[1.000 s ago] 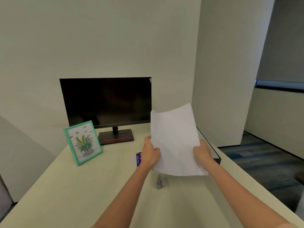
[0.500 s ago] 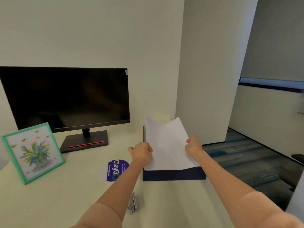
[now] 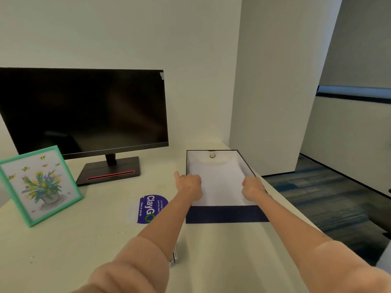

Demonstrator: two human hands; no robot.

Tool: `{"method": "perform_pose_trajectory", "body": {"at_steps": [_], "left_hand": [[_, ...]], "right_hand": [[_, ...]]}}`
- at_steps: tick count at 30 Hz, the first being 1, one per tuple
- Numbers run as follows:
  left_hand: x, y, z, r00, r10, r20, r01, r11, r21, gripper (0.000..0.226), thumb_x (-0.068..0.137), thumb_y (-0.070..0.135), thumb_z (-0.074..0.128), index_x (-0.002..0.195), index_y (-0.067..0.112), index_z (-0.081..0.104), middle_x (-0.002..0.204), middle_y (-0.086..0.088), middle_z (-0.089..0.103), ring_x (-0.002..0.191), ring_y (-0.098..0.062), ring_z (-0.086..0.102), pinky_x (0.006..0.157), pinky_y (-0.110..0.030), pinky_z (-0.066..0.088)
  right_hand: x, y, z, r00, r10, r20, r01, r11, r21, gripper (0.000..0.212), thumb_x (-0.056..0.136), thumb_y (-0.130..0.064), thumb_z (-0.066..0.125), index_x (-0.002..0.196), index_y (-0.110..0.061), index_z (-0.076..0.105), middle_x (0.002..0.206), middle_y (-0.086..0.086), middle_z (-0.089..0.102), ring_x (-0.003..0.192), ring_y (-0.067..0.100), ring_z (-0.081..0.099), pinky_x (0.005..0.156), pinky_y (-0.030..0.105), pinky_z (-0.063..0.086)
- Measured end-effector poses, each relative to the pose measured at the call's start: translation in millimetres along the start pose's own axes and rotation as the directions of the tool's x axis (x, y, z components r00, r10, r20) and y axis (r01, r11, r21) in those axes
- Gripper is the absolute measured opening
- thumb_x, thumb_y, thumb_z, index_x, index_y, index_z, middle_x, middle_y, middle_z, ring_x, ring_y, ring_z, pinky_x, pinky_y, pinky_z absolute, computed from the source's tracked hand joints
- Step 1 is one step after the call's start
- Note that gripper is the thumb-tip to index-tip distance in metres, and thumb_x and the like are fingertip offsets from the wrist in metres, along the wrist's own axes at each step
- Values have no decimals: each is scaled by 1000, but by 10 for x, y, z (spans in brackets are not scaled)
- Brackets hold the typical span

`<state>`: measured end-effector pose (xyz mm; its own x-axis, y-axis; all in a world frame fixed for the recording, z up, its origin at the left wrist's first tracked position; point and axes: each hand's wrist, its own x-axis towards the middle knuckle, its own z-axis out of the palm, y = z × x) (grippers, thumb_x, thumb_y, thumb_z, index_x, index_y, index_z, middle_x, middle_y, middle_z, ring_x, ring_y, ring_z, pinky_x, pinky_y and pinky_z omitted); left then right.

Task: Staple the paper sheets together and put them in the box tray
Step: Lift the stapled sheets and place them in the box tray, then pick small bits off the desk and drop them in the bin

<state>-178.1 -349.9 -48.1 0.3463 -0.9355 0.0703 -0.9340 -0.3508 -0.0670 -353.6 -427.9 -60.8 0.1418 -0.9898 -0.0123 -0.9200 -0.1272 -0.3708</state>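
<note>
Head view: paper [image 3: 220, 185] lies twelve-to-six in the tray [image 3: 226, 214]; left hand [image 3: 189, 185] pinches its nine o'clock edge, right hand [image 3: 252, 188] its three o'clock edge.

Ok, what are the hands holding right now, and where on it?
The paper sheets, down in the box tray: the left hand grips their left edge and the right hand grips their right edge.
</note>
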Motion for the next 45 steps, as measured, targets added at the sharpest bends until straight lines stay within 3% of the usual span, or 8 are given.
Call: {"method": "perform_pose_trajectory", "body": {"at_steps": [9,19,26,30,36,41,43,45], "left_hand": [[-256,-311,-256,963,-104,-251,39,967,-252,37,99,37,34,126,21,54,128,-7,51,117,-25,44,101,-43,28],[-1485,-1430,-472,908,-335,-250,167,839,-518,33,100,36,36,126,27,55,137,-2,48,128,-22,39,107,-44,24],[-2445,-2243,113,829,-502,-247,275,751,-600,32,99,35,39,122,28,58,128,-1,53,122,-21,41,103,-41,22],[-2798,-2423,475,820,-535,-201,334,733,-593,35,97,39,40,129,31,53,132,2,48,127,-19,35,108,-40,18],[-2891,-2451,629,813,-563,-151,343,671,-658,40,97,43,38,135,31,45,134,2,40,132,-19,28,112,-41,14],[-2887,-2472,615,792,-598,-123,332,592,-735,39,97,40,40,135,31,45,134,0,40,131,-20,29,113,-41,14],[-2885,-2479,616,786,-607,-120,332,578,-746,39,97,40,40,135,30,45,133,0,40,132,-20,29,113,-41,13],[-2887,-2481,619,782,-612,-117,330,566,-755,39,97,40,41,135,30,45,133,0,40,132,-20,29,113,-40,13]], "right_hand": [[-388,-398,-291,971,-219,-98,213,975,-69,35,100,-23,38,129,-9,53,135,14,41,120,30,44,94,39,43],[-1682,-1247,-107,872,-484,-74,478,809,343,33,101,-28,40,124,-13,59,131,10,49,118,25,50,96,31,39],[-2388,-1542,502,848,-530,19,464,760,455,27,99,-23,45,116,-14,64,123,9,56,114,24,54,95,31,40],[-2642,-1588,772,856,-514,58,439,781,445,37,101,-24,39,136,-19,49,140,-3,47,129,19,45,98,25,31],[-2907,-1542,1009,737,-588,334,558,808,192,64,102,-46,20,153,-16,-1,162,-2,-2,149,15,-6,119,31,-5],[-3100,-1615,1233,600,-697,393,726,681,100,96,76,-72,-4,153,-15,-6,162,0,-8,148,7,-11,120,30,-9],[-3064,-1680,1210,569,-715,407,698,681,220,78,91,-64,10,153,-19,-4,161,-4,-7,147,4,-11,120,27,-10],[-2852,-1775,1136,636,-697,331,611,717,337,64,100,-50,19,154,-21,-1,162,-5,-5,147,3,-8,119,26,-9]]}}
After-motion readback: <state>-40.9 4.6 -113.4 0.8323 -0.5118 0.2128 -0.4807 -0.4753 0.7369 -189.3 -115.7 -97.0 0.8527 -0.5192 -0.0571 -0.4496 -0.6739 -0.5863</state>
